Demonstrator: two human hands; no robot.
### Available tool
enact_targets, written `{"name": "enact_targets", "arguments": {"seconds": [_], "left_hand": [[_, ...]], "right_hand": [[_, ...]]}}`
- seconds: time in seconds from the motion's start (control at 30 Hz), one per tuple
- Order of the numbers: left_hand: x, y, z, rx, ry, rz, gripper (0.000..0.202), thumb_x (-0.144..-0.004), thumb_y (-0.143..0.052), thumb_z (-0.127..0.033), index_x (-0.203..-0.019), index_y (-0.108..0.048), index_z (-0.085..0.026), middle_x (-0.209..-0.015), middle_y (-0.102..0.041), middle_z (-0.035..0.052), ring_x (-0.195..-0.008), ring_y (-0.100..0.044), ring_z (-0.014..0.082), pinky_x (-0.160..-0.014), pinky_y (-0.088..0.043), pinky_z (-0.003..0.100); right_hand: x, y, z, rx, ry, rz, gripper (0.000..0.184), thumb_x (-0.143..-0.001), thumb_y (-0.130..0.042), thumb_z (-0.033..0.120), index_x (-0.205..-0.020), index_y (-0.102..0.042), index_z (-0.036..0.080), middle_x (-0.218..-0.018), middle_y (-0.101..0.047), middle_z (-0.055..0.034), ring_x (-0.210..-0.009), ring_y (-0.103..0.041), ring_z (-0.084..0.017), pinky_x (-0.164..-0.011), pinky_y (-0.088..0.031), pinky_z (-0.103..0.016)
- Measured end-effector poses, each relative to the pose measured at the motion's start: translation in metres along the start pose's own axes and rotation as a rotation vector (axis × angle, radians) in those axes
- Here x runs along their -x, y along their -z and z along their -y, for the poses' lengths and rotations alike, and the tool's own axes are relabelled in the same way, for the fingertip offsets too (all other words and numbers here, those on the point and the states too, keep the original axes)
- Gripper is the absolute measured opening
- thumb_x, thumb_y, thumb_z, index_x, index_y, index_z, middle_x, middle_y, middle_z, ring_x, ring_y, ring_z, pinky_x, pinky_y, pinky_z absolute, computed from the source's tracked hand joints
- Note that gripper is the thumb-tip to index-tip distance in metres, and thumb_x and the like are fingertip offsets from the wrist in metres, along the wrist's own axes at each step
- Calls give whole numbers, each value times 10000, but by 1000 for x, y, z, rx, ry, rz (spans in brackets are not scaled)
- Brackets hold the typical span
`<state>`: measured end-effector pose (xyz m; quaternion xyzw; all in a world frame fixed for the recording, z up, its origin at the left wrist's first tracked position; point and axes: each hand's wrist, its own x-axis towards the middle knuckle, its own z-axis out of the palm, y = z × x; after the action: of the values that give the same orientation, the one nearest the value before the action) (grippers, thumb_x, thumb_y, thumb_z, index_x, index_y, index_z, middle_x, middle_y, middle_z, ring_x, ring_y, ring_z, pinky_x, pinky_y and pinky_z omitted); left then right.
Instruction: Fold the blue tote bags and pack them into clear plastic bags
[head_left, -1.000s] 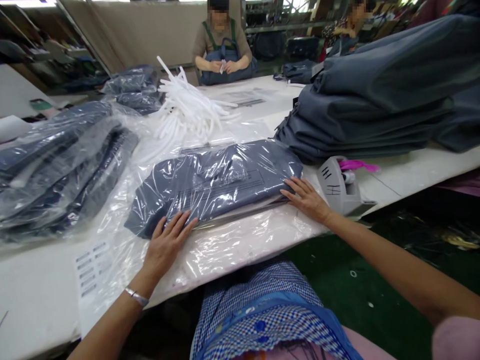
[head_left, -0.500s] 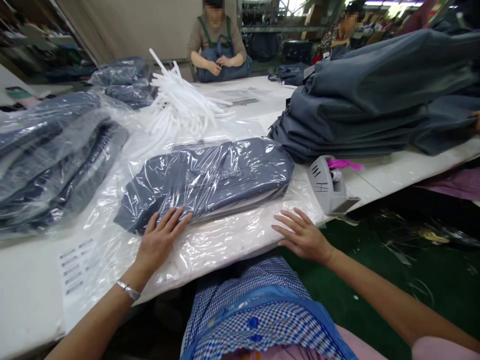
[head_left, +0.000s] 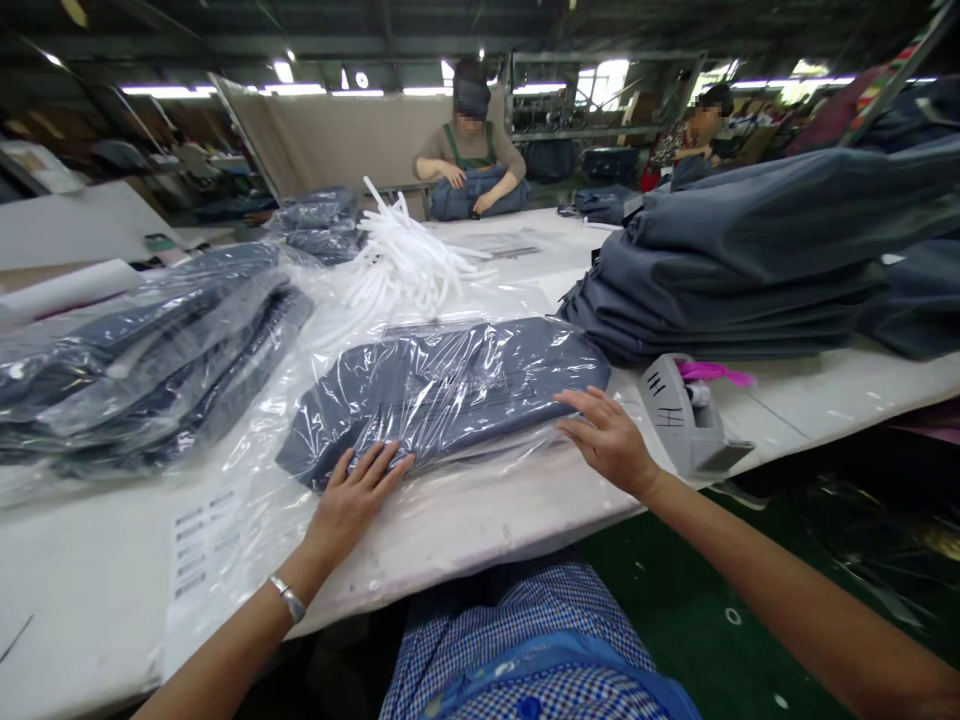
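Note:
A dark blue-grey fabric bag [head_left: 465, 385] lies flat in a clear plastic sleeve on the white table. My left hand [head_left: 356, 500] rests on its near left edge, fingers spread over the plastic. At the near right edge, my right hand [head_left: 606, 438] touches the sleeve with its fingertips, the fingers stretched out and slightly bent. Neither hand grips anything. Just right of my right hand stands a grey tape dispenser [head_left: 679, 420] with a bright pink strip on it.
Dark fabric pieces [head_left: 720, 270] are piled at the right. Plastic-wrapped goods [head_left: 150, 350] lie stacked at the left, and white strips [head_left: 412, 260] are heaped behind the bag. A printed sheet [head_left: 199, 560] lies near the left front edge. Across the table, a person [head_left: 476, 150] handles blue fabric.
My right hand has moved from the loose plastic at the table edge onto the bag's right side. The loose plastic in front is now folded in. The view has tilted up.

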<state>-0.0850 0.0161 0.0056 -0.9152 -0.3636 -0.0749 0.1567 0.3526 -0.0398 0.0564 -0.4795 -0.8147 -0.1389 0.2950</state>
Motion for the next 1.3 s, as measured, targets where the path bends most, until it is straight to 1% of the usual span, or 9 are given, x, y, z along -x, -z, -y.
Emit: {"name": "enact_targets", "arguments": {"seconds": [0.17, 0.43, 0.53, 0.63, 0.77, 0.9, 1.03, 1.13, 1.3], "left_hand": [[0, 2, 0, -46, -19, 9, 701, -936, -361, -27, -1546, -240, -350, -1590, -324, 64, -1447, -346, 290, -1153, -293, 577], [-5, 33, 5, 128, 17, 53, 640, -914, -412, -25, -1488, -388, -306, -1596, -332, 79, -1466, -316, 265, -1165, -325, 528], [13, 50, -6, 231, 179, -101, 417, -960, -493, -199, -1373, -528, -245, -1495, -487, 101, -1389, -440, 252, -1139, -387, 471], [42, 60, -26, 233, 290, -132, 426, -924, -595, -361, -1326, -565, -224, -1332, -630, 103, -1238, -572, 255, -1080, -453, 440], [72, 59, -39, 23, 342, -115, 327, -910, -625, -275, -1234, -633, -228, -1266, -673, 81, -1144, -615, 265, -1000, -499, 432], [72, 62, -21, -65, 349, -205, 223, -916, -591, -151, -1088, -692, -252, -1223, -694, 46, -1105, -634, 229, -957, -523, 387], [56, 65, 11, -19, 250, -291, 233, -931, -540, -112, -1076, -678, -233, -1323, -649, 54, -1251, -572, 224, -1092, -448, 431], [43, 59, 34, 134, 218, -199, 253, -971, -442, -128, -1062, -664, -209, -1323, -654, 57, -1265, -572, 200, -1126, -412, 423], [17, 55, 60, 336, 503, 27, 261, -990, -403, -273, -1044, -657, -244, -1010, -759, 35, -920, -711, 195, -829, -519, 319]], "right_hand": [[-32, -33, -34, -6, -100, 178, 262, -1010, -422, 278, -1046, -677, 232, -1164, -698, -62, -989, -668, -198, -844, -500, -301], [-38, -57, -59, 10, -198, 348, 256, -964, -452, 376, -930, -678, 262, -857, -743, -7, -720, -656, -189, -613, -357, -272], [-35, -59, -59, 76, -238, 351, 302, -964, -426, 414, -907, -678, 257, -807, -738, -17, -655, -635, -195, -572, -295, -289], [-32, -62, -58, 120, -261, 340, 349, -966, -393, 443, -907, -678, 252, -821, -742, -34, -634, -628, -206, -558, -255, -301], [-28, -65, -61, 147, -269, 352, 341, -955, -388, 450, -926, -672, 264, -800, -736, -43, -634, -633, -228, -559, -257, -307], [-26, -69, -66, 143, -279, 373, 312, -938, -407, 458, -934, -663, 279, -781, -728, -39, -646, -650, -245, -557, -285, -316], [-25, -71, -69, 130, -305, 386, 340, -936, -377, 474, -919, -662, 288, -803, -734, -33, -663, -666, -257, -561, -309, -320], [-24, -71, -69, 101, -341, 393, 361, -929, -363, 491, -918, -666, 297, -821, -738, -21, -673, -672, -262, -568, -328, -322], [-30, -64, -72, -50, -423, 466, 351, -921, -387, 513, -908, -673, 309, -860, -749, 1, -750, -689, -258, -631, -386, -318]]}}
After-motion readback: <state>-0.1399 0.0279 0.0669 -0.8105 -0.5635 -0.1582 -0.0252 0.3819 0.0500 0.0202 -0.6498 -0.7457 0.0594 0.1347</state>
